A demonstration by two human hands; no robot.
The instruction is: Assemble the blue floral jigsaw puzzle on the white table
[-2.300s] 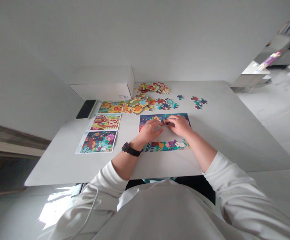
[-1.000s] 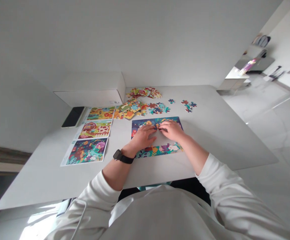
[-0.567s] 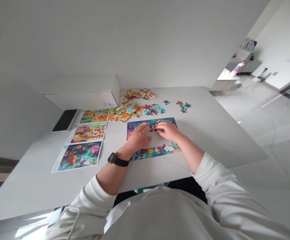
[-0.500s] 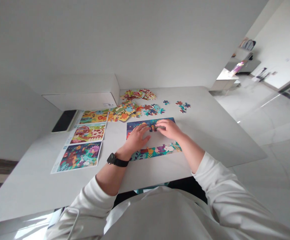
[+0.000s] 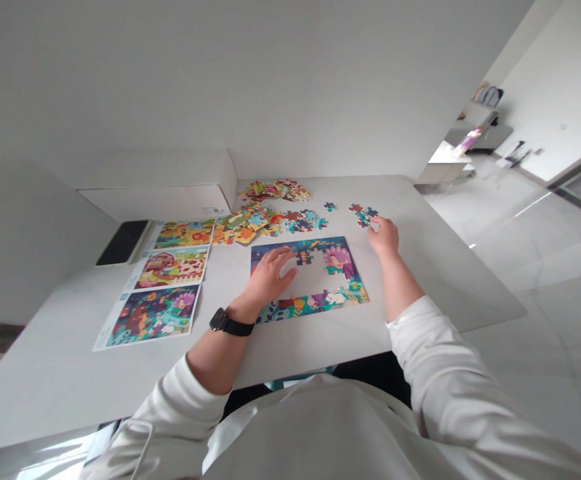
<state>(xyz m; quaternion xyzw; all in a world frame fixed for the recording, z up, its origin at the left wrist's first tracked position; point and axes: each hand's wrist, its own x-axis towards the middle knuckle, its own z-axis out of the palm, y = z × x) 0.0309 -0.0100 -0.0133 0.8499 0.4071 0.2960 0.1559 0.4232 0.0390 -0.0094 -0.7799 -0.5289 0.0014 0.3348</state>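
Observation:
On the table lies a jigsaw puzzle [image 5: 355, 275] with a dark, colourful picture; its border is joined and a bare gap shows in the middle. My left hand [image 5: 269, 277], with a black watch on the wrist, rests open over its left side, fingers spread and covering part of the picture. My right hand [image 5: 385, 237] is beyond the puzzle's upper right, at the edge of a small group of loose puzzle pieces [image 5: 361, 215]. Its thumb and forefinger are curved but apart, with no piece visible between them. A single piece [image 5: 329, 207] lies left of that group.
Heaps of yellow pieces [image 5: 245, 227], teal and brown pieces [image 5: 303, 221] and red pieces [image 5: 275, 190] lie behind the puzzle. Left are a picture sheet [image 5: 156, 313], a phone [image 5: 123, 243] and a white box [image 5: 155, 200] by the wall.
My right hand has left the puzzle and moved right and away to the small group of pieces, uncovering the puzzle's right side. My left hand has stayed on the puzzle.

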